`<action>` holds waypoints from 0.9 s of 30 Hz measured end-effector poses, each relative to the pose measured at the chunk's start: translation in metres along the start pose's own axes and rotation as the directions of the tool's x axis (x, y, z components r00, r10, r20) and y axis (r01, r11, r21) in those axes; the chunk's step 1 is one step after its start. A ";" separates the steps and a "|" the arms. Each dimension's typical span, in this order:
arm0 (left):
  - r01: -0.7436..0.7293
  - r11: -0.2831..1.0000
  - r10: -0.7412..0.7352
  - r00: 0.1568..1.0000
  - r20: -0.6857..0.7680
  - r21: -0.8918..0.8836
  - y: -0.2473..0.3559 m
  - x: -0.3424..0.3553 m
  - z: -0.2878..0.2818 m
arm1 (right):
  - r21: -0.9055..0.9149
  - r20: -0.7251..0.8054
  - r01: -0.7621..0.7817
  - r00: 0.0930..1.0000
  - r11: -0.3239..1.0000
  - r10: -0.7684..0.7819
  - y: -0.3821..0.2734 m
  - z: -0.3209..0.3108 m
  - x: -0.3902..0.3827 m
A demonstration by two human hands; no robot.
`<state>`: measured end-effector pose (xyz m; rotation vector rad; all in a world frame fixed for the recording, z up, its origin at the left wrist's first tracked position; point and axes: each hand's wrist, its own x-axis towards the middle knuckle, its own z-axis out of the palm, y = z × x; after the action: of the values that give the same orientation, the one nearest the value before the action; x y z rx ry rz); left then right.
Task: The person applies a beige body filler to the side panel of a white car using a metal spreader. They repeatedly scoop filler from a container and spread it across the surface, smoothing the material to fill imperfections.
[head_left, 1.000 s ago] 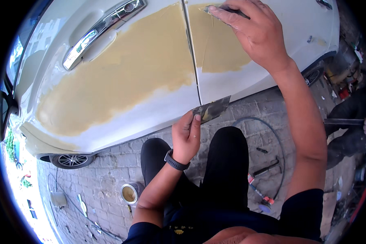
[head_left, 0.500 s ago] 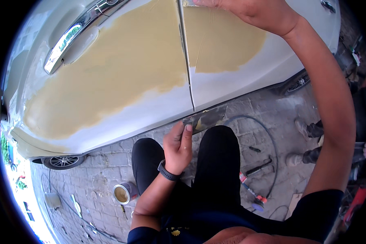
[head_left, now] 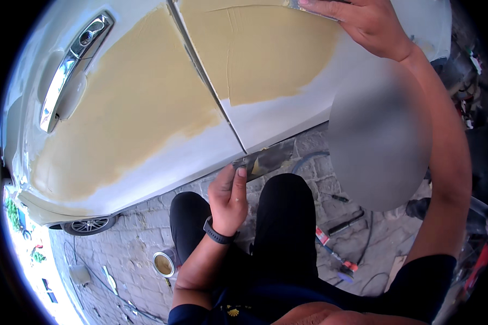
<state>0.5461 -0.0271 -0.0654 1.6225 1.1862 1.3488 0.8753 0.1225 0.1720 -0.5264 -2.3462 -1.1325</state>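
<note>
My left hand [head_left: 228, 189] is closed on the near end of a dark flat plate [head_left: 274, 158], held low beside the car's sill. A dab of yellowish putty sits on the plate. Up at the top right, my right hand [head_left: 371, 24] grips a flat metal putty spreader [head_left: 314, 9] by its end, against the upper edge of the putty on the right-hand door. Tan body filler [head_left: 130, 108] covers much of the white left-hand door; a second filler patch [head_left: 276, 54] lies across the door gap, with raised ridges showing in it.
An open can [head_left: 164, 263] with tan contents stands left of my knees on the brick paving [head_left: 141, 233]. Right of my legs lie a power tool [head_left: 348, 268], a black-handled tool [head_left: 346, 222] and a hose [head_left: 366, 238]. A blurred grey oval hides part of the right side.
My right hand has moved to the right over the right-hand door, and more of the spreader shows. The view has shifted; my left hand still holds the plate low.
</note>
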 end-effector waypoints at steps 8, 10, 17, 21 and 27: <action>0.012 1.000 -0.012 1.000 0.010 0.007 0.002 0.011 0.023 | -0.027 -0.066 -0.123 0.991 0.992 0.121 0.004 0.010 -0.062; 0.024 0.999 -0.024 1.000 0.003 -0.032 0.007 0.013 0.028 | -0.047 -0.102 -0.173 0.981 0.984 0.168 0.002 0.019 -0.080; 0.142 0.926 -0.099 0.986 0.138 -0.349 0.021 0.033 0.047 | -0.018 0.081 -0.459 0.885 0.888 0.459 -0.034 -0.011 -0.145; 0.180 0.853 -0.030 0.954 0.298 -0.490 0.024 0.040 0.057 | 0.914 0.388 -0.227 0.244 -0.337 0.889 -0.182 -0.015 -0.134; 0.035 0.894 0.087 0.965 0.248 -0.447 0.050 0.010 0.056 | 0.792 0.498 -0.582 0.443 -0.184 0.745 -0.269 -0.087 -0.136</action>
<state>0.6118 -0.0321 -0.0274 1.4243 0.6356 1.2614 0.8652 -0.1222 -0.0239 -0.9634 -1.5692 0.7905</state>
